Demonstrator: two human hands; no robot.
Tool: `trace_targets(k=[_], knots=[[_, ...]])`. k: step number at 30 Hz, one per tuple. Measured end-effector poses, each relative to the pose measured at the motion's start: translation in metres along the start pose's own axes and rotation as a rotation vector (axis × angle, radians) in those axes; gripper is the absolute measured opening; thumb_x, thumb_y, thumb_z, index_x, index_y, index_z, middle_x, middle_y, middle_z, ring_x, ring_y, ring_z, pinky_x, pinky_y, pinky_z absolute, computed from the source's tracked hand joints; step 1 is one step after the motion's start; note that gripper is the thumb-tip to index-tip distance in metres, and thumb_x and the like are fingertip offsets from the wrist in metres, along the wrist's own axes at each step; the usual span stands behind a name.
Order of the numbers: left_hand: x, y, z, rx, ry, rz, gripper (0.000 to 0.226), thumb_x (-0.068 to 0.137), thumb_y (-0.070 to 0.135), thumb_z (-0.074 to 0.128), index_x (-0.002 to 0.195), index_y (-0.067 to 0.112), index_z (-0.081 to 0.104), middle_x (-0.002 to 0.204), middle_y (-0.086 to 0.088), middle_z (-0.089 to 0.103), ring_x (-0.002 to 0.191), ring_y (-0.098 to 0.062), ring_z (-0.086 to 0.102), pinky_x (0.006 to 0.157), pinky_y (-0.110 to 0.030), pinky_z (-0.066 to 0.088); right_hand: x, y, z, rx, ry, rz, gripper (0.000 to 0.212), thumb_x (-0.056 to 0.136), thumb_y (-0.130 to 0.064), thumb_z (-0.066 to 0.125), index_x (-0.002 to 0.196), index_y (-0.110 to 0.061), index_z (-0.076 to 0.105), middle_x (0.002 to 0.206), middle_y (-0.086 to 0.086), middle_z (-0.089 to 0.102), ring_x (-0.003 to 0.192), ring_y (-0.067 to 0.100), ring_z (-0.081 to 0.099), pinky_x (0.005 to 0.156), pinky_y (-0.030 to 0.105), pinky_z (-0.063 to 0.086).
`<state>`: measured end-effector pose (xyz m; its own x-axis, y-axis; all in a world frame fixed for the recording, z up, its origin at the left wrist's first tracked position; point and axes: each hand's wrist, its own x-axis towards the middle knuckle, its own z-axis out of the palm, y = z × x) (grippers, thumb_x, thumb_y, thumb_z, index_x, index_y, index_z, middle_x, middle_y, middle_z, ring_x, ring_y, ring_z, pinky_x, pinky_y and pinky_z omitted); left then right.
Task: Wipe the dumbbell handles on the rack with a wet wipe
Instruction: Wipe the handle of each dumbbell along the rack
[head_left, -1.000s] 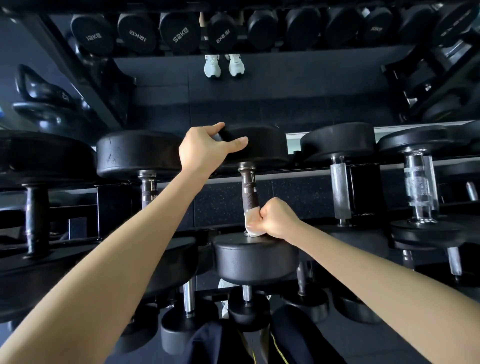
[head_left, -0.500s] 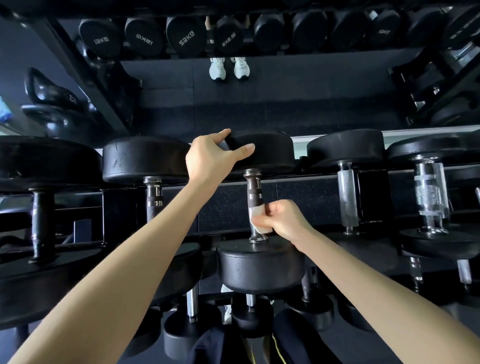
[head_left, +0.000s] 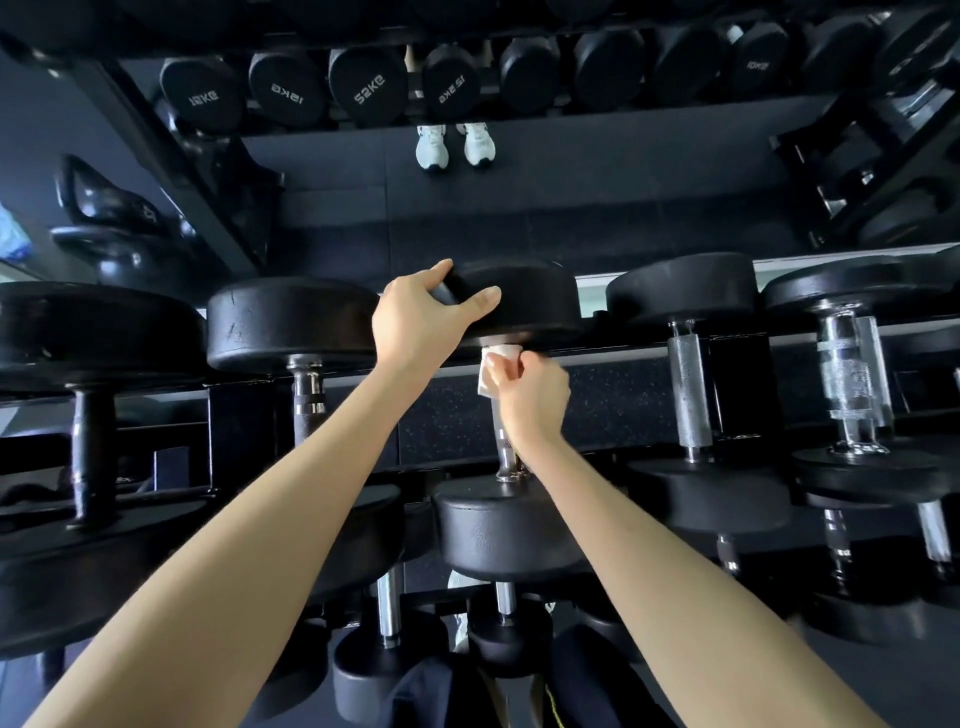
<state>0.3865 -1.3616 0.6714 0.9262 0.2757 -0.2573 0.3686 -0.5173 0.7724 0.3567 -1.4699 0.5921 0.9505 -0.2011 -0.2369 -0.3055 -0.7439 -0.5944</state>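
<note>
A black dumbbell lies on the rack's top tier straight ahead, its far head (head_left: 530, 301) under my left hand (head_left: 421, 317), which grips the head's left edge. My right hand (head_left: 530, 389) is wrapped around the upper end of its metal handle (head_left: 505, 452) with a white wet wipe (head_left: 491, 369) pinched against the bar, just below the far head. The near head (head_left: 504, 530) sits below my right wrist. The bar's upper part is hidden by the hand and wipe.
More dumbbells rest on the same tier: two to the left (head_left: 291, 322), (head_left: 88, 332) and two to the right (head_left: 685, 296), (head_left: 841, 291). A lower tier holds smaller dumbbells (head_left: 389, 670). A mirror behind shows reflected weights (head_left: 369, 88), kettlebells (head_left: 114, 218) and white shoes (head_left: 452, 145).
My right hand has slid the wipe up the handle, from the near head's end to just under the far head. My left hand has kept its grip on the far head.
</note>
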Motion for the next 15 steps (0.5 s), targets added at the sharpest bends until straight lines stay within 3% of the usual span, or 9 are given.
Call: trace_targets(k=[3, 5, 8, 10, 13, 15], knots=[[0.0, 0.001, -0.001, 0.006, -0.001, -0.003, 0.061, 0.077, 0.045, 0.072, 0.129, 0.018, 0.057, 0.072, 0.016, 0.056, 0.064, 0.001, 0.051, 0.073, -0.02, 0.046, 0.012, 0.01, -0.015, 0.602, -0.191, 0.28, 0.028, 0.083, -0.029, 0.07, 0.087, -0.001, 0.065, 0.081, 0.006, 0.064, 0.074, 0.017, 0.06, 0.061, 0.023, 0.043], [0.001, 0.001, -0.001, 0.006, -0.004, -0.015, 0.06, 0.077, 0.046, 0.073, 0.128, 0.019, 0.058, 0.068, 0.019, 0.053, 0.063, 0.0, 0.051, 0.071, -0.018, 0.046, 0.018, 0.016, -0.022, 0.936, -0.374, 0.463, 0.024, 0.08, -0.018, 0.073, 0.098, -0.003, 0.066, 0.095, 0.008, 0.069, 0.088, 0.022, 0.065, 0.075, 0.029, 0.053], [0.002, 0.002, -0.002, -0.006, -0.011, -0.031, 0.062, 0.076, 0.046, 0.074, 0.13, 0.021, 0.057, 0.067, 0.015, 0.053, 0.062, 0.001, 0.051, 0.067, -0.011, 0.041, 0.022, 0.024, -0.023, 1.03, -0.453, 0.481, 0.023, 0.08, -0.018, 0.07, 0.098, -0.004, 0.065, 0.102, 0.014, 0.069, 0.091, 0.023, 0.067, 0.079, 0.033, 0.054], [0.002, 0.002, -0.002, -0.013, -0.006, -0.031, 0.061, 0.075, 0.046, 0.074, 0.128, 0.02, 0.059, 0.072, 0.012, 0.059, 0.063, 0.001, 0.052, 0.067, -0.012, 0.042, 0.019, 0.021, -0.022, 0.91, -0.378, 0.393, 0.022, 0.083, -0.02, 0.069, 0.095, -0.002, 0.066, 0.1, 0.014, 0.069, 0.086, 0.021, 0.066, 0.076, 0.029, 0.052], [0.001, 0.001, -0.001, -0.024, 0.012, -0.031, 0.065, 0.075, 0.047, 0.074, 0.131, 0.02, 0.056, 0.079, 0.009, 0.064, 0.082, -0.009, 0.063, 0.069, -0.017, 0.045, 0.01, 0.008, -0.01, 0.158, -0.149, 0.007, 0.037, 0.089, -0.031, 0.062, 0.083, 0.006, 0.066, 0.082, 0.017, 0.068, 0.077, 0.025, 0.062, 0.065, 0.03, 0.042], [0.0, 0.0, 0.001, -0.024, 0.012, -0.033, 0.068, 0.074, 0.048, 0.074, 0.133, 0.021, 0.054, 0.091, 0.005, 0.068, 0.092, -0.014, 0.064, 0.073, -0.018, 0.045, 0.0, -0.009, -0.005, -0.182, -0.056, -0.046, 0.037, 0.095, -0.034, 0.051, 0.095, 0.001, 0.063, 0.088, 0.012, 0.068, 0.083, 0.025, 0.064, 0.067, 0.028, 0.042]])
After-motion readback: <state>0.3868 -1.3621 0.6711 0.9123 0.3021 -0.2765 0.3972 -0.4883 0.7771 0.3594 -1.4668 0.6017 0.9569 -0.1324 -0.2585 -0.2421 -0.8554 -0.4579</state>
